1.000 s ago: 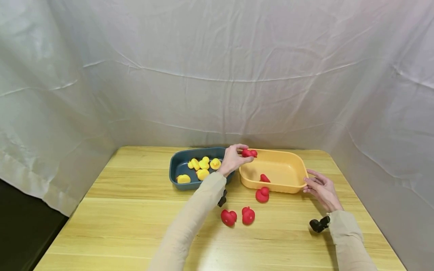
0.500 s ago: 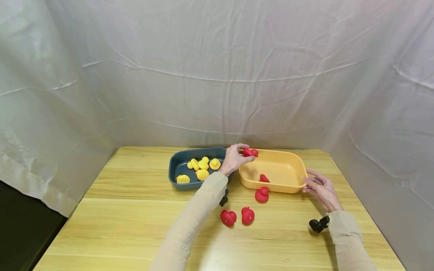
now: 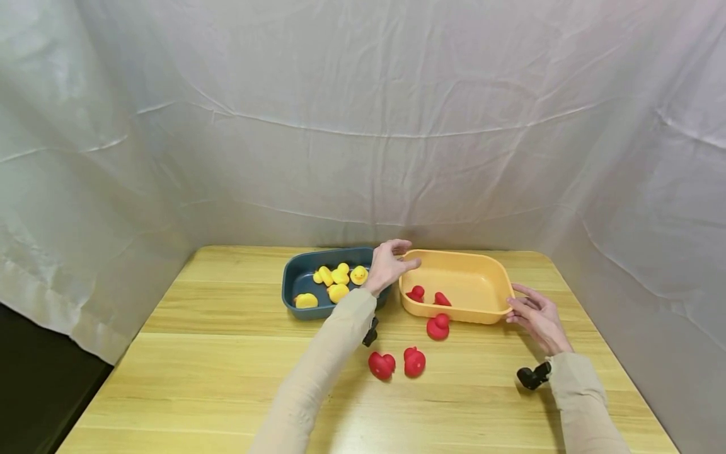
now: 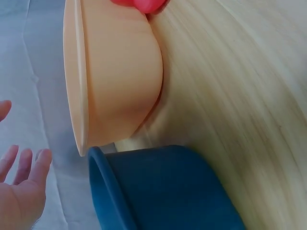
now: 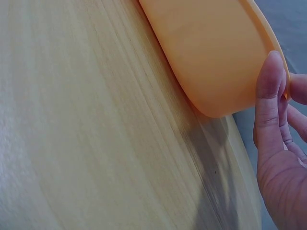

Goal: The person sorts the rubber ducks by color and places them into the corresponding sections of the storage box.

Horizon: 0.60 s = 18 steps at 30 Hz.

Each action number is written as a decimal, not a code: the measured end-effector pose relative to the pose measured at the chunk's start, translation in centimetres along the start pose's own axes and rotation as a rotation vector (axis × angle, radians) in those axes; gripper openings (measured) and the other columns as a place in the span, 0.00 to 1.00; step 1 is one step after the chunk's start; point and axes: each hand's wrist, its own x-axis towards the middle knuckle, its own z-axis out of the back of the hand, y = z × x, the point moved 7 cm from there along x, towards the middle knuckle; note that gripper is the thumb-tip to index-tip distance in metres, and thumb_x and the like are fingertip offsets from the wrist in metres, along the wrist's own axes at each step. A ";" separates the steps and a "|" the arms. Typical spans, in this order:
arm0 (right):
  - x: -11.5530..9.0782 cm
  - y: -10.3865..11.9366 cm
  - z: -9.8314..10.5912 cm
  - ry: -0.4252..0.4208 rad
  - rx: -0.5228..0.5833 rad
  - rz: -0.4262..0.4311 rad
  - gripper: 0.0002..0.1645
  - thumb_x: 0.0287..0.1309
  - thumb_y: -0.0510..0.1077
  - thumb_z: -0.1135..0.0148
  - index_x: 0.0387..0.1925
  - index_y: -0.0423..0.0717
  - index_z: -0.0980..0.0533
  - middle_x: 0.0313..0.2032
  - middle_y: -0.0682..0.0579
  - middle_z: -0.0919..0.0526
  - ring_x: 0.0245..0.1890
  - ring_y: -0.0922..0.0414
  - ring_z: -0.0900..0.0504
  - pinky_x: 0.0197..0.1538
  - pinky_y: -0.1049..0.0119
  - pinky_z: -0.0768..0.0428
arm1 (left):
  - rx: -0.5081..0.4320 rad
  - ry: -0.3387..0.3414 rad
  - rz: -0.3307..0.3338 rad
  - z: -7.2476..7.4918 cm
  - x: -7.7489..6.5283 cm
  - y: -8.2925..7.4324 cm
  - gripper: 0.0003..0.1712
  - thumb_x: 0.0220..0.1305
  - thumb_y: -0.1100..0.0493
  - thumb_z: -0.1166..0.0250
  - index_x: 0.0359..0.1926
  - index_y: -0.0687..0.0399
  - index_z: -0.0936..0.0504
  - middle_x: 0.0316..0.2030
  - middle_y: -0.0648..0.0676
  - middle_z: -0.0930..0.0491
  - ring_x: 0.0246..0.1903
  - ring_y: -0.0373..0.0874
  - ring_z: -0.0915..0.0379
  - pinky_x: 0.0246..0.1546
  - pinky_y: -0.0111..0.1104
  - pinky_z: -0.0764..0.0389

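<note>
Red duck into ylw tray — w/ another, prob.

We take this for a curtained booth arranged for recording; what building surrounds it, we cannot tell. Creased, faintly shiny, pale grey cloth sheeting hangs at twelve o'clock and closes in the sides at ten and two. Around six o'clock we see a broad, pale-yellow wood-grain tabletop with rounded far corners, and small, black wrist-worn cameras at four and six suggest a filming set.
</note>
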 end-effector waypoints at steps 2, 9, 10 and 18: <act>0.0 0.0 0.0 0.003 0.000 0.000 0.24 0.69 0.31 0.43 0.63 0.44 0.29 0.33 0.53 0.14 0.29 0.59 0.14 0.34 0.70 0.11 | -0.003 0.005 0.009 0.2 -0.3 0.1 0.27 0.57 0.57 0.24 0.58 0.57 0.19 0.58 0.59 0.18 0.60 0.55 0.22 0.60 0.40 0.16; 0.1 0.0 -0.1 0.005 0.005 0.002 0.24 0.69 0.30 0.44 0.64 0.44 0.30 0.33 0.53 0.14 0.29 0.59 0.14 0.35 0.71 0.11 | -0.016 0.078 -0.045 1.3 -2.1 0.2 0.28 0.58 0.59 0.25 0.58 0.61 0.20 0.59 0.61 0.19 0.60 0.58 0.23 0.64 0.43 0.19; 0.1 0.0 -0.2 0.010 0.007 0.001 0.24 0.69 0.30 0.44 0.65 0.43 0.30 0.33 0.53 0.14 0.29 0.60 0.14 0.35 0.71 0.11 | -0.010 0.095 -0.057 1.5 -2.5 0.2 0.28 0.58 0.59 0.25 0.59 0.61 0.20 0.59 0.62 0.20 0.60 0.59 0.23 0.64 0.43 0.19; -0.2 0.2 -0.3 0.020 0.025 0.015 0.23 0.69 0.29 0.45 0.61 0.47 0.27 0.33 0.52 0.14 0.29 0.59 0.14 0.34 0.70 0.11 | -0.022 0.206 -0.135 3.6 -6.3 1.0 0.26 0.59 0.62 0.26 0.57 0.64 0.20 0.55 0.64 0.18 0.57 0.59 0.21 0.64 0.43 0.19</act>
